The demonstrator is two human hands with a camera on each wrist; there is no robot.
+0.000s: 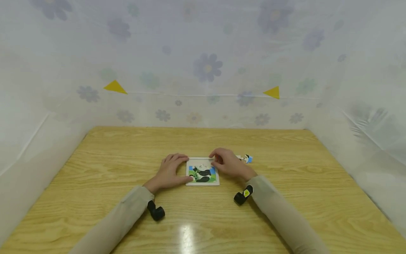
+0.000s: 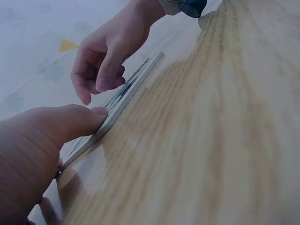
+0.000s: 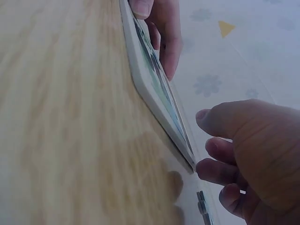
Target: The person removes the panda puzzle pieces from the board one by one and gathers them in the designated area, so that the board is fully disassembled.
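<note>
So the left hand (image 1: 169, 171) is lying flat with its fingers straight, thumb pressed against the left edge of the panda puzzle board (image 1: 203, 173), while the right hand (image 1: 228, 163) has curled fingertips down on the board's top right corner. Board sits flat mid-bench (image 1: 111, 165), and a loose puzzle piece (image 1: 246, 158) is just beside the right hand

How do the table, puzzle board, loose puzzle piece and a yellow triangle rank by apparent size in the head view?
1. Table
2. Puzzle board
3. Yellow triangle, set farther back, so its rank against the board is unsure
4. Loose puzzle piece, partly hidden by the right hand
</note>
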